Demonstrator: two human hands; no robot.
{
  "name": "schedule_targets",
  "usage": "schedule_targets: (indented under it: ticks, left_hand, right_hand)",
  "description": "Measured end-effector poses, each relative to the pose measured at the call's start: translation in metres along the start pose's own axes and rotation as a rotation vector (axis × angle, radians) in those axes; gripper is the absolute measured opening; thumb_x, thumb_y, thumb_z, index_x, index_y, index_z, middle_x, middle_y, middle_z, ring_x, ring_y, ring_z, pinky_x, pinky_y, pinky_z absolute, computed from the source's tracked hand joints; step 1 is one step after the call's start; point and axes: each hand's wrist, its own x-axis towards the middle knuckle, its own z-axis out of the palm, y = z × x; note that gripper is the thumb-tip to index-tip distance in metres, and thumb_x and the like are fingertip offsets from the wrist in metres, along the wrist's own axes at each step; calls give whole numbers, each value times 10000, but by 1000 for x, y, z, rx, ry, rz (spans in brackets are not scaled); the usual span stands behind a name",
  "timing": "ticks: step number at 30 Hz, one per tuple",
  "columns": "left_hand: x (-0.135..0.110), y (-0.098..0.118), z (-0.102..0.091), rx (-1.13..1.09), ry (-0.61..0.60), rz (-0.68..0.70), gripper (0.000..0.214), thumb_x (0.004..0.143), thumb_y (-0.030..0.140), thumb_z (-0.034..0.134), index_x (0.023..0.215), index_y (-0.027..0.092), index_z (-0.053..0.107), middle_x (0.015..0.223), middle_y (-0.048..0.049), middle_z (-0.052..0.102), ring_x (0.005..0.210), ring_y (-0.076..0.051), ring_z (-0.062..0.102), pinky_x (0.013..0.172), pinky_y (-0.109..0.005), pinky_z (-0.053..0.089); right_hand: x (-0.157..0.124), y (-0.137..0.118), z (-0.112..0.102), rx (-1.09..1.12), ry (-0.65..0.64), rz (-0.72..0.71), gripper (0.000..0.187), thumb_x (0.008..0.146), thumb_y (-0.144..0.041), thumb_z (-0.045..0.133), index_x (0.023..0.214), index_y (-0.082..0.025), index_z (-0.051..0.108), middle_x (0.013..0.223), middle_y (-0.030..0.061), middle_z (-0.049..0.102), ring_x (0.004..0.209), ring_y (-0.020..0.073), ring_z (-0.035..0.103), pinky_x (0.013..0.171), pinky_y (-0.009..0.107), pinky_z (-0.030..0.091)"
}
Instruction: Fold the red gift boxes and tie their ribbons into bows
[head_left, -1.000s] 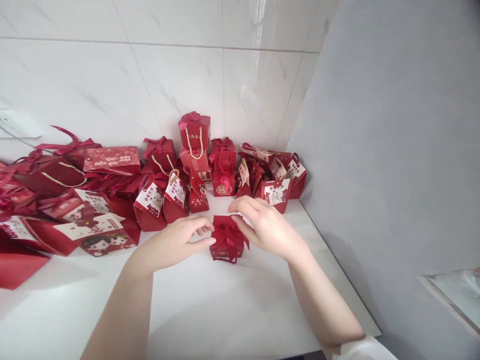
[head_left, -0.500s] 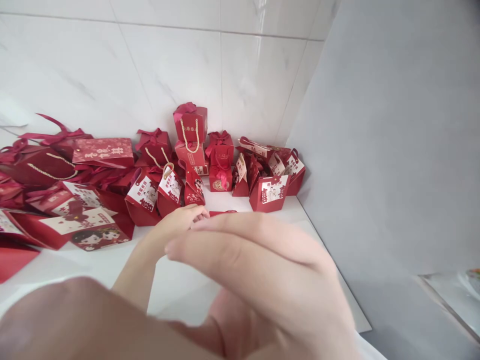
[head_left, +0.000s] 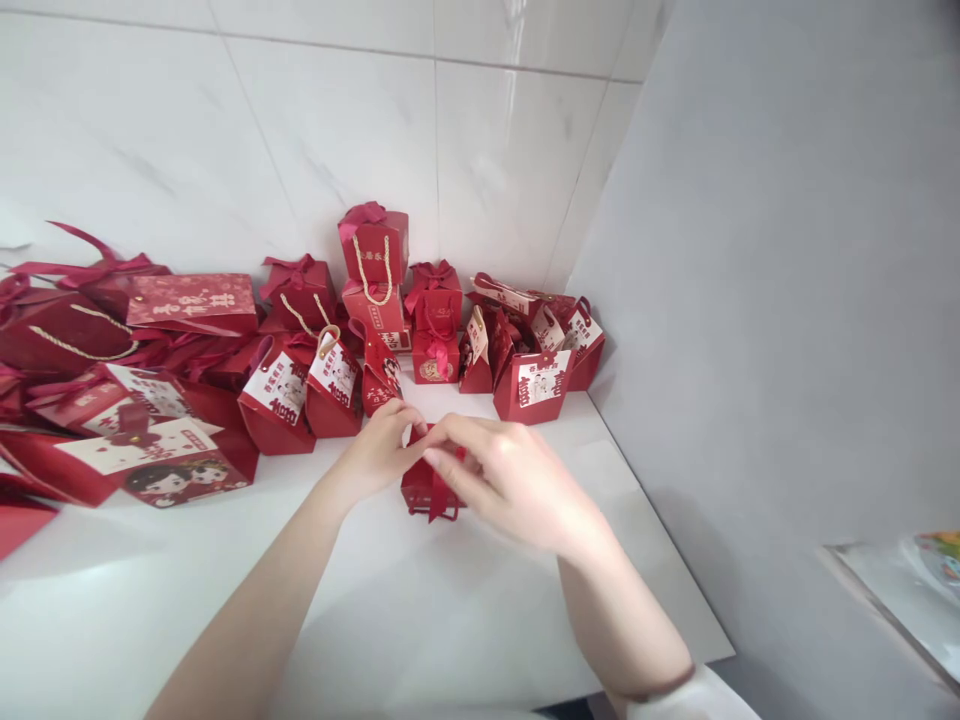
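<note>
Hands [head_left: 386, 450] [head_left: 514, 485] moved together over red box [head_left: 417, 492], fingers [head_left: 466, 436] half-curled, hold unclear, handle [head_left: 453, 514] toward wearer, long axis unclear

A plain white sleeve [head_left: 694, 698] is showing at the upper end of the right forearm [head_left: 619, 620], while the left hand [head_left: 379, 448] and right hand [head_left: 517, 485] are appearing bare.

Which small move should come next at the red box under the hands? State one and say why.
Probably straighten the ribbon lightly: part of it hangs down the front of the box, and the left hand and right hand are close together over its top.
</note>
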Motion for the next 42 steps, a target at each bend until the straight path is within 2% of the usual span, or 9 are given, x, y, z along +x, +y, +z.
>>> schedule_targets:
  ticks: [7, 12, 19, 21, 25, 28, 31, 36, 42]
  left_hand:
    - [0, -3, -5, 28, -101, -80, 161, 821, 342, 551, 858, 200, 617, 1280, -107, 535, 1277, -322, 465, 1099, -479, 366]
    - [-2, -2, -9, -72, -146, -107, 195, 810, 410, 586, 856, 223, 613, 1322, -79, 537, 1233, -296, 526, 1094, -457, 396]
    - [-1, -1, -14, -227, -203, -130, 228, 813, 460, 619, 847, 236, 597, 1380, -43, 518, 1232, -268, 533, 1109, -429, 383]
    - [-2, 2, -18, -235, -240, -98, 220, 801, 433, 634, 807, 223, 570, 1370, -52, 531, 1222, -272, 543, 1084, -424, 402]
    - [-5, 3, -25, -161, -329, -69, 237, 786, 431, 651, 769, 213, 561, 1357, -58, 544, 1237, -295, 542, 1038, -426, 428]
    - [-5, -2, -28, -92, -335, -86, 249, 778, 470, 665, 797, 227, 612, 1427, -56, 501, 1322, -309, 473, 1035, -415, 422]
    - [-5, -8, -32, -108, -373, -118, 309, 804, 537, 627, 775, 230, 654, 1481, -48, 460, 1332, -307, 469, 1012, -391, 437]
    - [-4, -7, -44, -216, -459, -66, 374, 870, 552, 551, 736, 230, 688, 1481, -25, 473, 1317, -275, 499, 1091, -377, 377]
    - [-3, -2, -41, -209, -432, -70, 389, 875, 558, 541, 721, 230, 682, 1471, -9, 488, 1315, -256, 498, 1074, -355, 398]
  right_hand:
    - [7, 58, -8, -210, -315, 272, 224, 1004, -194, 381, 1037, -199, 602, 1047, 89, 653, 1006, 248, 617, 889, 387, 425]
    - [15, 79, 0, -145, -341, 302, 68, 915, -209, 542, 967, -215, 585, 1100, 72, 612, 1099, 258, 568, 940, 386, 411]
    - [24, 92, 16, 5, -356, 293, 138, 837, -296, 632, 935, -234, 557, 1109, 52, 597, 1086, 252, 557, 947, 395, 426]
    - [25, 96, 19, 9, -370, 248, 81, 839, -272, 620, 856, -226, 555, 1125, 49, 607, 1122, 249, 550, 1054, 452, 351]
    - [25, 98, 20, 51, -401, 196, 91, 844, -298, 637, 815, -226, 590, 1308, 72, 579, 1338, 276, 432, 1177, 580, 74]
    - [26, 99, 20, 69, -420, 218, 95, 863, -326, 641, 854, -231, 647, 1457, 102, 489, 1458, 289, 284, 1176, 610, 16]
    - [28, 103, 19, 128, -434, 193, 147, 895, -372, 615, 863, -241, 674, 1520, 71, 442, 1470, 291, 279, 1190, 581, 81]
    - [31, 103, 11, 406, -525, 143, 324, 940, -498, 552, 778, -239, 661, 1527, -11, 442, 1390, 252, 434, 1133, 408, 340]
    - [31, 94, 9, 395, -493, 91, 362, 949, -466, 557, 697, -216, 627, 1501, -6, 471, 1342, 244, 481, 1100, 387, 362]
